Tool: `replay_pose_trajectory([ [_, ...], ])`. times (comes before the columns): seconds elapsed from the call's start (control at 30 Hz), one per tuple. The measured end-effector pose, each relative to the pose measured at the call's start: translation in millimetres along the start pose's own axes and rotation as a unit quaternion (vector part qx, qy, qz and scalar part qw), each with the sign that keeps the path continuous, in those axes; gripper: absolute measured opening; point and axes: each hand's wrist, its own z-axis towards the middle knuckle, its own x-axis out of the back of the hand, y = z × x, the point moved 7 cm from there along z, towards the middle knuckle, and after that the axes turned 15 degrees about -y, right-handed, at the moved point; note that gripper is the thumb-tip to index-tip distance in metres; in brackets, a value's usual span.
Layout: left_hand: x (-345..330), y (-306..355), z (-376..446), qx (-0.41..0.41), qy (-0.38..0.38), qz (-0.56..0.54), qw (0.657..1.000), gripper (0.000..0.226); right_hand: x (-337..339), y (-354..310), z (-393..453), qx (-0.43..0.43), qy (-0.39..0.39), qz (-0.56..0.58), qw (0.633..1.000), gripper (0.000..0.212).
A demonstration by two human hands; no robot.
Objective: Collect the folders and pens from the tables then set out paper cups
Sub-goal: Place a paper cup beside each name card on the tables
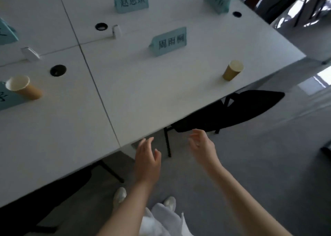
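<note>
Two paper cups [232,70] stand near the desk [161,96] edges; light, crushable, best held mid-wall. Left grip [146,157] and right grip [202,144] hang relaxed, empty.

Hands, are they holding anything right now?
No. The left hand and right hand are both empty, fingers loosely spread below the table edge.

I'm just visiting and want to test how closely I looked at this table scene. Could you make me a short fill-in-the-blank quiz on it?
1. Both the left hand and the right hand hold ____.
2. The paper cup near the table's right edge stands ____.
3. The name card nearest that cup is coloured ____.
4. The chair pushed under the table is coloured ____.

Missing words: nothing; upright; light blue; black.
</note>
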Motion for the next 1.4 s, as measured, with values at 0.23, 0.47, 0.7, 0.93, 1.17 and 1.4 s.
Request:
replay_pose_trajectory([
  [0.23, -39.4, 106.7, 42.1, -0.113, 0.011, 0.037, 0.993, 0.039, 100.5, 44.0, -1.2, -0.014, 0.056, 0.055, 0.997, 0.036],
  [0.47, -74.4, 144.2, 114.5, -0.106, 0.023, 0.058, 0.992, 0.027, 157.5, 58.3, 57.9, -0.023, 0.046, 0.063, 0.997, 0.035],
  [0.7, -119.0, 160.7, 195.1, -0.054, -0.008, 0.080, 0.995, 0.028, 223.2, 65.5, 135.3, -0.042, 0.009, 0.026, 0.999, 0.037],
  [0.93, -146.6, 202.6, 267.4, -0.061, -0.003, 0.122, 0.991, 0.031, 288.9, 83.1, 201.5, -0.057, 0.004, 0.035, 0.998, 0.040],
  [1.17, -181.6, 224.9, 283.6, -0.018, 0.012, 0.116, 0.993, 0.035, 320.2, 101.5, 269.6, -0.025, -0.066, -0.007, 0.998, 0.048],
  [1.4, -210.0, 240.5, 266.3, 0.075, 0.071, 0.092, 0.990, 0.042, 331.9, 108.5, 318.6, 0.005, -0.180, -0.046, 0.983, 0.084],
])
